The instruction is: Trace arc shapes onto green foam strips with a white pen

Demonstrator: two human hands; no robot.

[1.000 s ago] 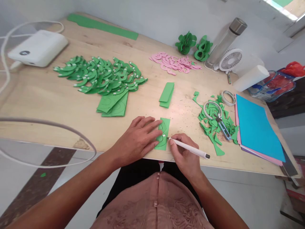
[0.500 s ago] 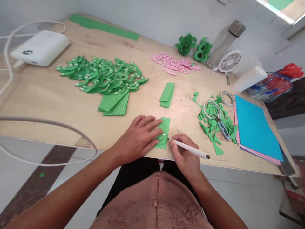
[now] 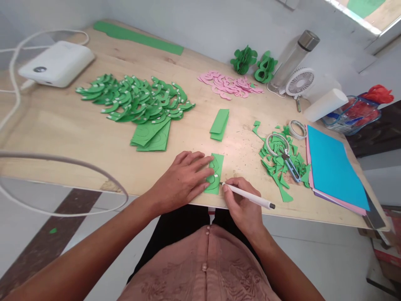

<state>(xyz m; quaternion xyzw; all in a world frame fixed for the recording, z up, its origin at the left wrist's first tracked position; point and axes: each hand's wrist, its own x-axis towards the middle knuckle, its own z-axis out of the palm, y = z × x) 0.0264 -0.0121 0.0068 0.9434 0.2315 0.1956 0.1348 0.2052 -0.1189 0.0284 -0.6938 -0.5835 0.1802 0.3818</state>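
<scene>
Flat on the table, my left hand (image 3: pixel 181 179) has its fingers stretched over the left side of a small green paper piece (image 3: pixel 216 188), pressing it down. Curved pen lines and a small white patch show on that paper. A white pen (image 3: pixel 250 196) with a dark end is gripped in my right hand (image 3: pixel 246 209), its tip at the paper's right edge. Just beyond lies a folded green paper strip (image 3: pixel 219 124). Left of it, green sheets with drawn curves (image 3: pixel 152 138) lie partly under a heap of cut green curved pieces (image 3: pixel 134 98).
At the right are green scraps (image 3: pixel 280 175), a blue cutter (image 3: pixel 291 167), tape rolls (image 3: pixel 297 129) and coloured sheets (image 3: pixel 336 167). Pink cutouts (image 3: pixel 230 85), a bottle (image 3: pixel 294 58) and a fan (image 3: pixel 300 81) stand farther back. A white cable (image 3: pixel 78 158) loops at the left front.
The view has shifted very slightly. Both hands, the pen and the green paper keep nearly the same positions, with the pen tip still at the paper's right edge.
</scene>
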